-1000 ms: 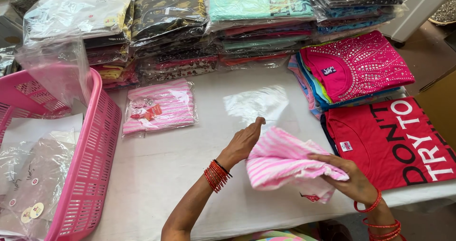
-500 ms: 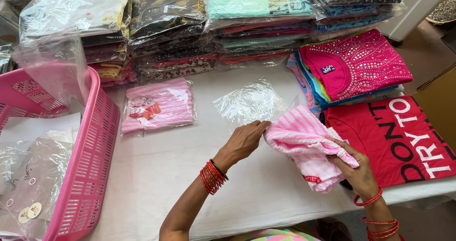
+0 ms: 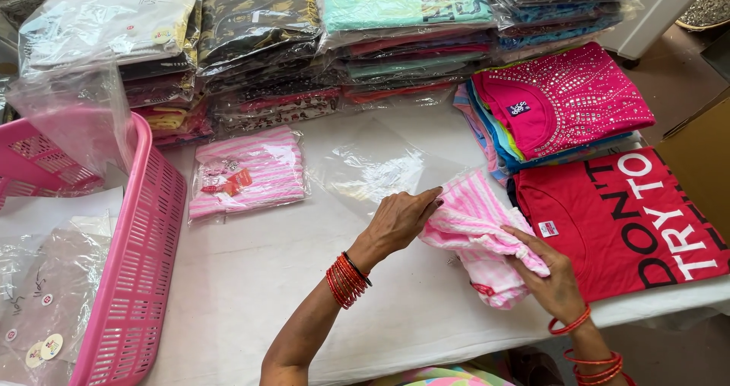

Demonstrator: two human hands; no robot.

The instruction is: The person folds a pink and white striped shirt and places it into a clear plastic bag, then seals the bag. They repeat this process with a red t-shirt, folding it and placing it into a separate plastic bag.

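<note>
Between both hands' grip: pink striped garment (image 3: 475, 226).

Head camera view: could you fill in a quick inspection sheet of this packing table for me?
Surface: table under a white cloth.
Job's things: folded pink striped garment lying at the mouth of a clear plastic bag.
Clutter: bagged pink striped garment; pink basket; loose red shirt and magenta sequinned top.
Hands: left hand grips the garment's upper edge by the bag; right hand presses its lower end.
Cables: nothing seen.
Surroundings: stacks of bagged clothes along the far edge; cardboard box at right.
</note>
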